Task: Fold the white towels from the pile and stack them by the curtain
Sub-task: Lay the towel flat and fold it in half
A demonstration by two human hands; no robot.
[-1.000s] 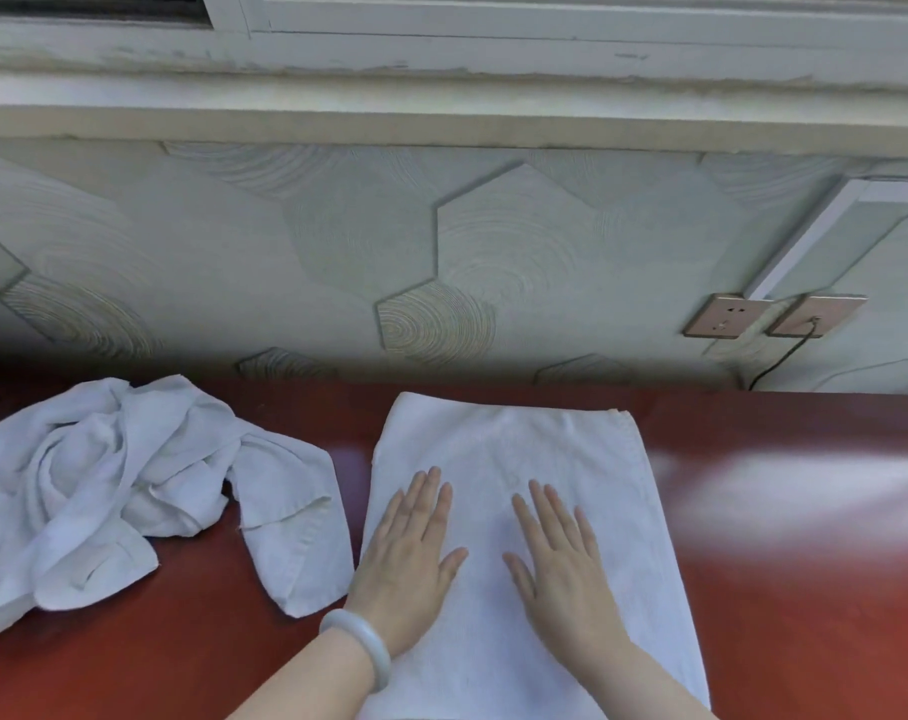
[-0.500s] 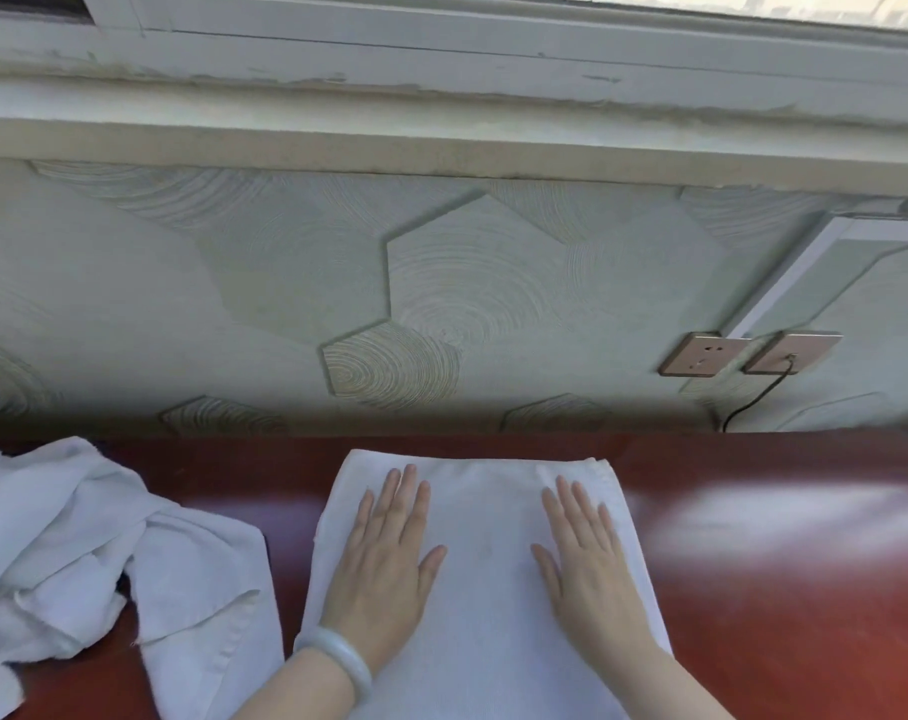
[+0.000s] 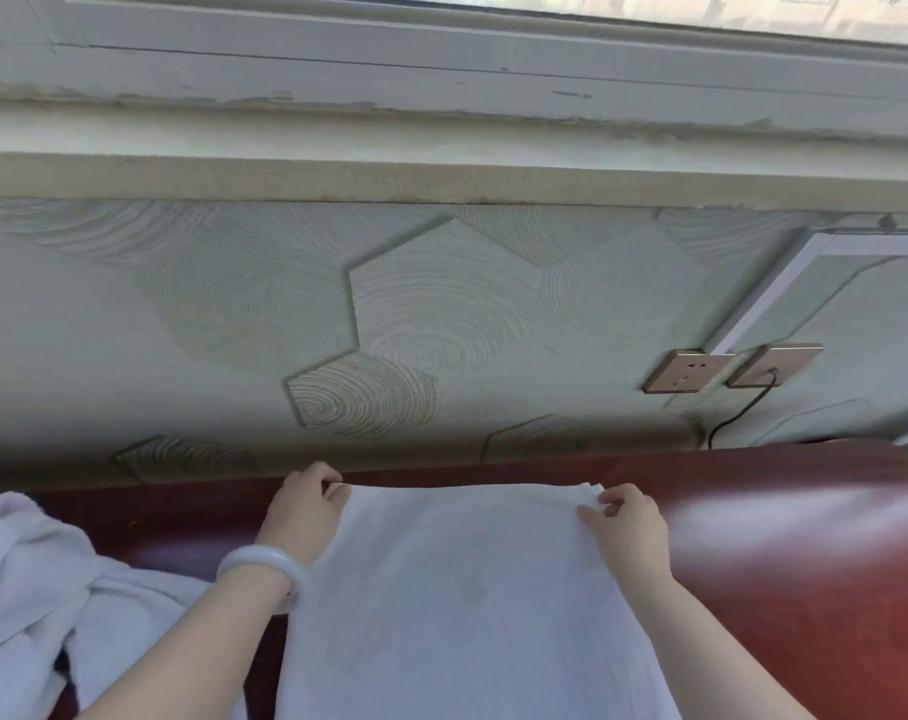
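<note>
A white towel (image 3: 467, 605) lies flat on the red tabletop (image 3: 805, 563), with the crumpled towel pile (image 3: 36, 589) just left of it. The left hand (image 3: 303, 511) and right hand (image 3: 626, 527) each pinch one of its far corners with curled fingers. Two wall sockets (image 3: 683, 371) sit beyond, far right.

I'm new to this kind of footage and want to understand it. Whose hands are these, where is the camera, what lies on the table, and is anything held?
There is no robot: a person wears one camera on the head, looking forward and down. The left hand, with a pale bangle at the wrist, and the right hand each pinch a far corner of a white towel spread on the dark red table. A crumpled pile of white towels lies at the left.
</note>
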